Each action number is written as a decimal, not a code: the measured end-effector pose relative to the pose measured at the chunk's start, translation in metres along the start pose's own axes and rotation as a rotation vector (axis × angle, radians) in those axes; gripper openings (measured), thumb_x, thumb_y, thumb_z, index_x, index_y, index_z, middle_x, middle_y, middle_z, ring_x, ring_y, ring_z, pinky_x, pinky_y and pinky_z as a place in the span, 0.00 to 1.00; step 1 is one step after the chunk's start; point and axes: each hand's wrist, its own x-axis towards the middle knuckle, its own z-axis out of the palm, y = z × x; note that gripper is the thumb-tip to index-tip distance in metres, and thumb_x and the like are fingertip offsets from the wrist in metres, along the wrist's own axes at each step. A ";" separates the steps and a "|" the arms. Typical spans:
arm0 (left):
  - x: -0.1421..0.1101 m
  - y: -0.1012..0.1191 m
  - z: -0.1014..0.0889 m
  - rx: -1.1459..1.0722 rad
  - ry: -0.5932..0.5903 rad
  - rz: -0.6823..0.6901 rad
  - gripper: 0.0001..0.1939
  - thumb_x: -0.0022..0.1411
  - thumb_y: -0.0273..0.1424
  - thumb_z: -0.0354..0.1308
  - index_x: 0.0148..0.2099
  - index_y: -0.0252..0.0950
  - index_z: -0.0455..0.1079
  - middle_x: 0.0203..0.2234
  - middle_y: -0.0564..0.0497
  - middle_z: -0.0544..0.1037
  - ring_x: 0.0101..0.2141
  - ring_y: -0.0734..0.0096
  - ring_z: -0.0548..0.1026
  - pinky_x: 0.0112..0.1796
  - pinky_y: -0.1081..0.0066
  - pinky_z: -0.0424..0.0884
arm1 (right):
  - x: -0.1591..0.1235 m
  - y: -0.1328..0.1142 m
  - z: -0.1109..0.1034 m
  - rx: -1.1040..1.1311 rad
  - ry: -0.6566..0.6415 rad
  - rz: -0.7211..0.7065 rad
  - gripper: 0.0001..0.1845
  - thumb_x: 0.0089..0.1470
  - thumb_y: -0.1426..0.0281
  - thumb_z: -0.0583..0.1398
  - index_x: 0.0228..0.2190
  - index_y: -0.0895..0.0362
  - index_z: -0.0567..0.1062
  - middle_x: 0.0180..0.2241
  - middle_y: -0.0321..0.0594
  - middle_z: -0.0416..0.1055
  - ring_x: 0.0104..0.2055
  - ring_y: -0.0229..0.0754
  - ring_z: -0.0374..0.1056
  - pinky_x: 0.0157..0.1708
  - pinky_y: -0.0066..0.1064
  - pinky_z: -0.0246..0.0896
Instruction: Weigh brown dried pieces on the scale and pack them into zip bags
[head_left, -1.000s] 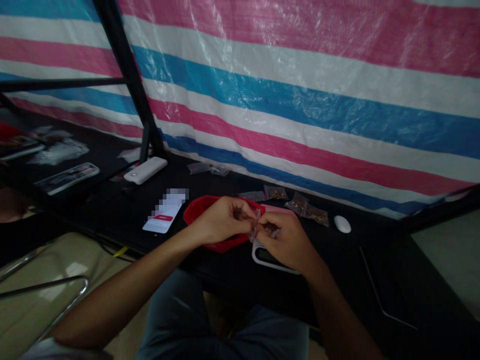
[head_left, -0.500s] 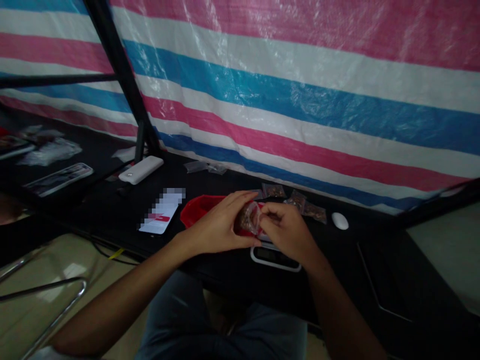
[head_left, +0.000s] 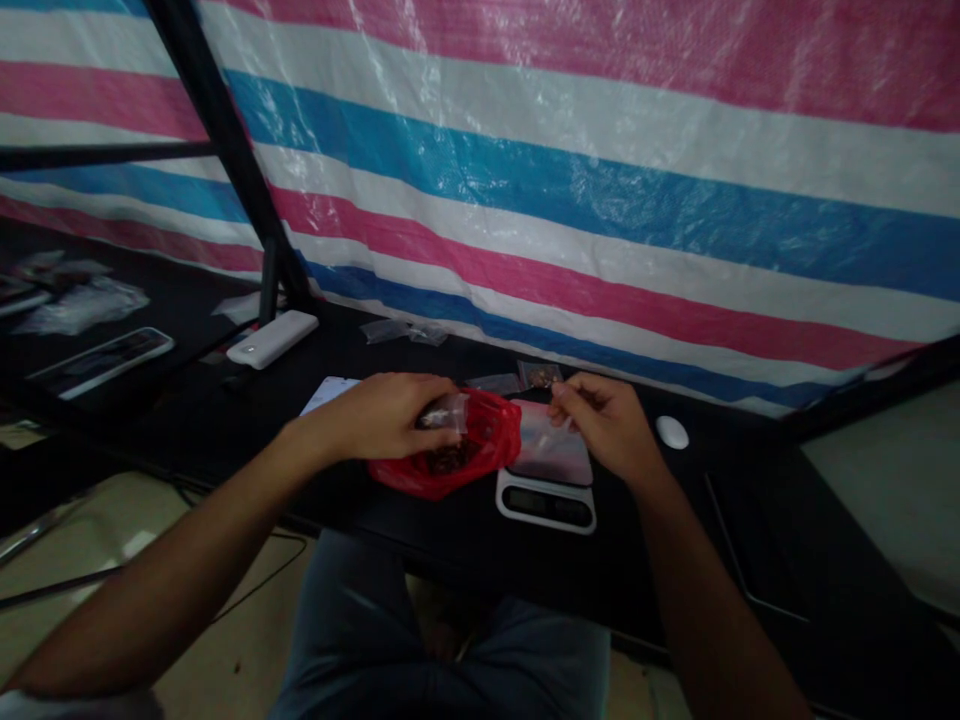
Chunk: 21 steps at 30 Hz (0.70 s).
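2 hands, 1 red bag

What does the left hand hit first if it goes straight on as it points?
Likely the red bag, at its right rim: the left hand, holding a packet, points rightward across its mouth. If it clears that rim, the scale; height is unclear.
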 end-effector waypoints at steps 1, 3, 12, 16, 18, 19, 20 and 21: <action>0.001 -0.003 -0.006 0.101 -0.052 -0.024 0.17 0.66 0.44 0.60 0.48 0.37 0.76 0.42 0.43 0.84 0.39 0.55 0.81 0.36 0.66 0.69 | 0.002 0.008 -0.006 0.014 0.047 0.010 0.19 0.56 0.57 0.64 0.21 0.56 0.76 0.21 0.39 0.76 0.22 0.38 0.69 0.23 0.29 0.61; 0.005 -0.005 -0.012 0.272 -0.142 -0.052 0.15 0.64 0.41 0.61 0.47 0.37 0.77 0.41 0.42 0.84 0.37 0.54 0.82 0.35 0.66 0.69 | 0.005 0.023 -0.014 0.053 0.134 0.035 0.22 0.54 0.53 0.65 0.20 0.56 0.76 0.19 0.39 0.75 0.20 0.38 0.68 0.22 0.29 0.60; 0.033 0.016 -0.019 0.552 -0.257 0.001 0.18 0.53 0.37 0.70 0.45 0.35 0.82 0.38 0.37 0.85 0.38 0.48 0.83 0.39 0.63 0.71 | 0.003 0.053 -0.018 0.068 0.173 0.056 0.26 0.55 0.48 0.66 0.19 0.56 0.75 0.19 0.39 0.74 0.20 0.37 0.66 0.22 0.30 0.61; 0.038 0.017 -0.024 0.568 -0.240 0.028 0.13 0.51 0.36 0.71 0.39 0.37 0.82 0.34 0.40 0.85 0.36 0.50 0.82 0.39 0.64 0.70 | 0.003 0.061 -0.026 0.008 0.195 0.058 0.25 0.57 0.50 0.64 0.20 0.56 0.75 0.19 0.38 0.74 0.21 0.38 0.67 0.24 0.30 0.63; 0.038 0.016 -0.025 0.587 -0.249 0.044 0.12 0.53 0.37 0.71 0.38 0.36 0.83 0.33 0.39 0.85 0.36 0.49 0.82 0.38 0.63 0.69 | 0.004 0.068 -0.032 -0.061 0.236 0.039 0.23 0.58 0.52 0.63 0.21 0.55 0.75 0.21 0.39 0.75 0.24 0.40 0.69 0.27 0.32 0.65; 0.038 0.016 -0.026 0.602 -0.254 0.055 0.11 0.54 0.38 0.70 0.37 0.36 0.83 0.33 0.38 0.85 0.36 0.48 0.82 0.38 0.63 0.68 | 0.005 0.073 -0.036 -0.110 0.267 0.023 0.21 0.59 0.53 0.62 0.23 0.55 0.76 0.23 0.40 0.76 0.26 0.42 0.71 0.29 0.33 0.66; 0.037 0.016 -0.026 0.617 -0.258 0.067 0.11 0.56 0.38 0.69 0.38 0.35 0.83 0.33 0.37 0.85 0.36 0.48 0.82 0.37 0.62 0.68 | 0.006 0.079 -0.040 -0.171 0.300 0.003 0.19 0.58 0.55 0.62 0.24 0.55 0.77 0.25 0.41 0.78 0.28 0.44 0.73 0.32 0.35 0.67; 0.037 0.017 -0.027 0.628 -0.259 0.077 0.12 0.58 0.38 0.68 0.39 0.35 0.83 0.34 0.36 0.85 0.35 0.48 0.82 0.37 0.62 0.67 | 0.006 0.085 -0.043 -0.242 0.325 -0.015 0.17 0.58 0.56 0.62 0.27 0.56 0.78 0.28 0.42 0.79 0.31 0.45 0.74 0.34 0.36 0.68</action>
